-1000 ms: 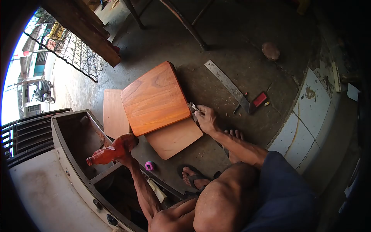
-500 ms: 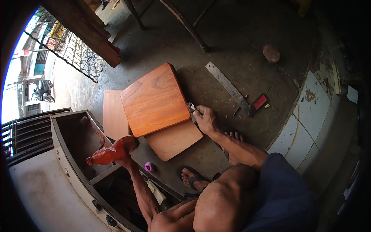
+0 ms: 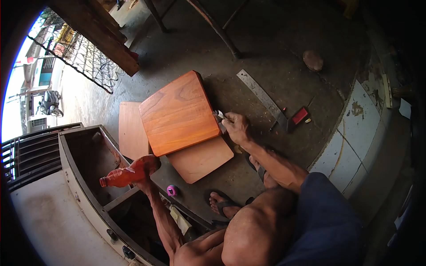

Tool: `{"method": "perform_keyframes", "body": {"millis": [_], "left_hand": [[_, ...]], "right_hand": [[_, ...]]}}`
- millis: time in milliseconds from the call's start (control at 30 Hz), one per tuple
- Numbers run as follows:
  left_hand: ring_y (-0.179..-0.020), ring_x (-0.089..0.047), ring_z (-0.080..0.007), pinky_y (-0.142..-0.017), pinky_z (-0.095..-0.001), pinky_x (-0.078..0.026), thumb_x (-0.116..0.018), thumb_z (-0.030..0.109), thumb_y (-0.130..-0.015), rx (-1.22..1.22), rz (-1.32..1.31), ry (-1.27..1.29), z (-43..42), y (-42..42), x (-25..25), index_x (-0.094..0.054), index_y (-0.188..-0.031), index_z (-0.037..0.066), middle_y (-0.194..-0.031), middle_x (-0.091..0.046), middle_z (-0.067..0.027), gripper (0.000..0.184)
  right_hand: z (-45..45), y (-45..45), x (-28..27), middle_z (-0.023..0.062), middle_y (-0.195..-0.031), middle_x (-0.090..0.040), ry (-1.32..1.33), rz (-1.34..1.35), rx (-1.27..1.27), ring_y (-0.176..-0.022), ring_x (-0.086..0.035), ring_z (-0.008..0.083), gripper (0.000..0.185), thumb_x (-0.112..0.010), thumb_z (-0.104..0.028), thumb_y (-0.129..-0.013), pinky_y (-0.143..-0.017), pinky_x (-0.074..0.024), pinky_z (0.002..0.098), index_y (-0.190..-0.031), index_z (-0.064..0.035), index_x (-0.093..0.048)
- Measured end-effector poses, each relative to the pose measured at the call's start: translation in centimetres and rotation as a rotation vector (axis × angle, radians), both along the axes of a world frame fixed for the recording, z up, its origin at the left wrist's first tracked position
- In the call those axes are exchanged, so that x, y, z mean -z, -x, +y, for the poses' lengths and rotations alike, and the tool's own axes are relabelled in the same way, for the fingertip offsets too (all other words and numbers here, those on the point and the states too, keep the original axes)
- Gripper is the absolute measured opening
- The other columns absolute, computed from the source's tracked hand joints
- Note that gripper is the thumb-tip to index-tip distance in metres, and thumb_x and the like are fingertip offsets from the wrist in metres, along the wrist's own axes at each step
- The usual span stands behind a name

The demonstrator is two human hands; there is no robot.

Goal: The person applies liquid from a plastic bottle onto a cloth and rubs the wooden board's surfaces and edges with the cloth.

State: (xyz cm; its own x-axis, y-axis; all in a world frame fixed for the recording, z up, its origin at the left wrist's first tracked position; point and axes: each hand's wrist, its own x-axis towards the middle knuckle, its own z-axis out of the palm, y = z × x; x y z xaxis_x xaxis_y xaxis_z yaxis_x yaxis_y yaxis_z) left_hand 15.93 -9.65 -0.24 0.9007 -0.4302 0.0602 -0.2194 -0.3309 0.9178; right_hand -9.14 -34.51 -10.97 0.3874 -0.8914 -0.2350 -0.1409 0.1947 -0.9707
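My left hand (image 3: 143,172) is wrapped round a reddish plastic bottle (image 3: 120,177), which lies tilted with its neck to the left, beside the board's near-left corner. A varnished orange-brown wooden board (image 3: 179,115) rests partly over a paler wooden panel (image 3: 202,160). At the board's right edge, my right hand (image 3: 237,128) pinches a small whitish wad, perhaps cloth (image 3: 219,115), against or very near the edge. The fingers partly hide the wad.
Another pale panel (image 3: 132,131) lies left of the board. A metal try square (image 3: 262,97) and a red-and-black box (image 3: 299,115) are on the floor to the right. A pink tape measure (image 3: 171,190) sits near an open metal cabinet (image 3: 106,206). Metal stand legs (image 3: 217,29) rise beyond.
My right hand has moved slightly away from me along the board's right edge with the whitish wad. The left hand and the bottle stay almost where they were.
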Motion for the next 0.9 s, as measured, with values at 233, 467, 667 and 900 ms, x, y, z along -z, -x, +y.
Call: {"method": "perform_keyframes", "body": {"millis": [233, 467, 667, 900], "left_hand": [[-0.080, -0.070, -0.0172, -0.070, -0.0305, -0.057, -0.073, 0.023, -0.089, 0.001, -0.257, -0.060, 0.0, -1.4, 1.4, -0.065, -0.113, 0.004, -0.093, -0.072, -0.0078, 0.032], [-0.080, -0.068, -0.0172, -0.072, -0.0311, -0.057, -0.073, 0.022, -0.090, 0.008, -0.175, -0.002, 0.1, -0.6, 0.9, -0.066, -0.109, 0.004, -0.092, -0.072, -0.0081, 0.028], [-0.085, -0.068, -0.0173, -0.075, -0.0306, -0.057, -0.077, 0.025, -0.087, 0.015, -0.107, -0.071, 1.4, -0.4, 0.6, -0.064, -0.114, 0.004, -0.099, -0.069, -0.0073, 0.037], [-0.093, -0.066, -0.0183, -0.080, -0.0329, -0.056, -0.078, 0.027, -0.085, -0.027, -0.270, -0.055, 2.6, -2.2, 2.7, -0.061, -0.120, 0.004, -0.107, -0.066, -0.0079, 0.045]], "right_hand": [[-0.9, -0.7, 0.1, 0.0140, -0.075, -0.066, -0.024, 0.059, -0.031, -0.062, -0.063, 0.0180, 0.017, -0.058, -0.014, -0.094, -0.063, -0.0499, 0.0350, -0.096, 0.0004, -0.067], [0.4, 1.4, 1.1, 0.0164, -0.088, -0.070, 0.177, 0.161, -0.199, -0.082, -0.070, 0.0341, 0.015, -0.059, -0.012, -0.095, -0.072, -0.0534, 0.0410, -0.107, -0.0055, -0.066], [2.4, 1.4, 2.5, 0.0070, -0.086, -0.068, 0.123, 0.113, -0.132, -0.077, -0.057, 0.0085, 0.014, -0.056, -0.006, -0.097, -0.070, -0.0475, 0.0267, -0.107, 0.0010, -0.064], [0.3, 0.6, 1.5, 0.0098, -0.084, -0.070, 0.106, 0.376, -0.234, -0.073, -0.063, 0.0134, 0.015, -0.055, -0.008, -0.096, -0.068, -0.0498, 0.0301, -0.103, 0.0012, -0.066]]}}
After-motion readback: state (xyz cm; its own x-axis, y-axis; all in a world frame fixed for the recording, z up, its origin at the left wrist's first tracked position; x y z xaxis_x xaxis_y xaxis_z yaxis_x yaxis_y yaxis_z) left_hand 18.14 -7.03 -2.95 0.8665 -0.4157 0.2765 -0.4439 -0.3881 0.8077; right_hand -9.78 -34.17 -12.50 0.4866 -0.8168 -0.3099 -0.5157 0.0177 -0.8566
